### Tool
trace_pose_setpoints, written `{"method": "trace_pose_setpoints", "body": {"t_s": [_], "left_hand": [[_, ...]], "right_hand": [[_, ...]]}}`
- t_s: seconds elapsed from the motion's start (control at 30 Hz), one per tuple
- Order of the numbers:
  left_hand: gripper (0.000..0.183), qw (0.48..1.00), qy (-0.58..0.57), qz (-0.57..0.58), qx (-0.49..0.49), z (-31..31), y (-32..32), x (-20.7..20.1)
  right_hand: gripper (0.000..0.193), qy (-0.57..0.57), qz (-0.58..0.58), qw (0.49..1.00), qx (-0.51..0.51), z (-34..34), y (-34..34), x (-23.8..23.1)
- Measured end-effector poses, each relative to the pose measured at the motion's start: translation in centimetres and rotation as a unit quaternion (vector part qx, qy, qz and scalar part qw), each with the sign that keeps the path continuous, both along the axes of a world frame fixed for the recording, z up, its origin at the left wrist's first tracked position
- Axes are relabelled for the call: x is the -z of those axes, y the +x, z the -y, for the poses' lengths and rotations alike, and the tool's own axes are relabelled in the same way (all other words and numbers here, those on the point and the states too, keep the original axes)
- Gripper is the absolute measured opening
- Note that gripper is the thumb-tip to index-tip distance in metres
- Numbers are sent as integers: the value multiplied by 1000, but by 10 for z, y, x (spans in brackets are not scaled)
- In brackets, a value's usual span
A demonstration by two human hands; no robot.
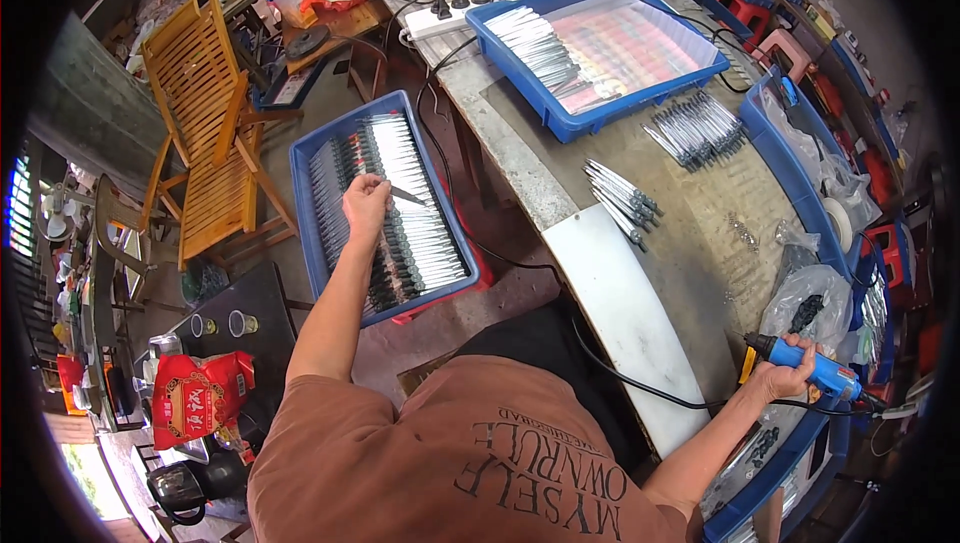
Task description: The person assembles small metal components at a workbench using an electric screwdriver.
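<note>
My left hand point(367, 208) is closed in a pinch on a slim dark pen point(405, 196), just above a blue tray point(299, 175) at the left. Inside that tray lie closely packed rows of silver-white and black pens point(433, 248). At the right, my right hand point(785, 375) wraps round a blue electric screwdriver point(828, 373), whose black tip points left and whose dark cable runs off behind it. Two bunches of similar pens lie on the worktable: a small one point(618, 198) nearer me and a larger one point(697, 131) farther back.
A larger blue tray point(590, 125) of pens and clear film stands on the worktable. A white board point(628, 318) covers the table's near edge. Plastic bags point(815, 303) lie beside the screwdriver. A wooden folding chair point(205, 103) stands left of the left tray. Black cables cross the table and floor.
</note>
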State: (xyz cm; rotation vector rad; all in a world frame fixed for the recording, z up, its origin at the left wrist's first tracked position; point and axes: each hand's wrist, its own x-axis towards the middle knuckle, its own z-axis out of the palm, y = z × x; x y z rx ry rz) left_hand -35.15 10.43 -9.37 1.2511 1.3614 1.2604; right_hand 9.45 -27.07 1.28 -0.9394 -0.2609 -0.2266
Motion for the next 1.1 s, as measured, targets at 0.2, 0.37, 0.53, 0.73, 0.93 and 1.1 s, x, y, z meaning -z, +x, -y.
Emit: {"method": "trace_pose_setpoints", "body": {"t_s": [0.2, 0.37, 0.53, 0.73, 0.93, 1.1], "left_hand": [[7, 997, -68, -21, -15, -7, 3, 24], [13, 972, -63, -224, -24, -13, -9, 34], [15, 909, -27, -410, 69, -15, -21, 33], [18, 848, -31, -524, 75, -6, -13, 16], [19, 834, -42, -543, 85, 1, -9, 5], [20, 841, -58, -531, 92, 3, -11, 2]], "right_hand": [[27, 8, -7, 1000, -2, -1, -2, -1], [27, 9, -13, 1000, 4, -1, -2, -1], [27, -7, -11, 1000, 13, 1, 0, 0], [27, -9, -16, 1000, 19, -1, -2, -1], [28, -2, -12, 1000, 17, 0, -2, -1], [29, 3, -13, 1000, 13, 0, -3, -2]]}}
